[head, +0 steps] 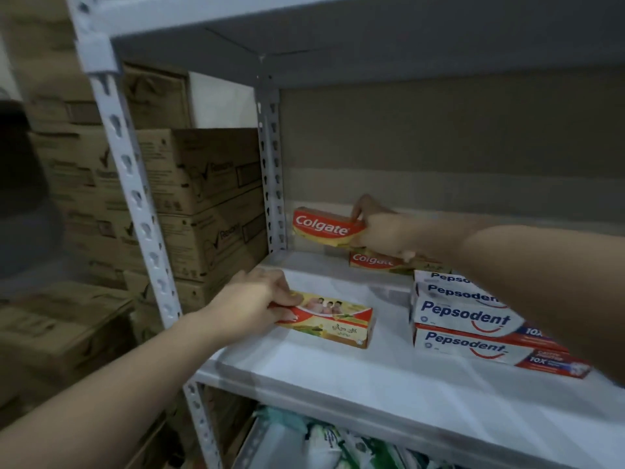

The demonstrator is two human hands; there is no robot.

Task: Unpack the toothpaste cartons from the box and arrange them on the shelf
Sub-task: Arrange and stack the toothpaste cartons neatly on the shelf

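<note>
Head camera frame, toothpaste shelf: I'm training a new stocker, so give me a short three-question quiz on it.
1. True or false: the right hand holds a Colgate carton near the shelf's back left corner.
2. Which brand is on the white cartons stacked on the shelf? A) Pepsodent B) Sensodyne C) Close-Up
3. Fill in: the left hand grips a yellow-and-red carton near the shelf's ____ edge.

Key
1. True; a second Colgate carton lies just below it.
2. A
3. front
</note>
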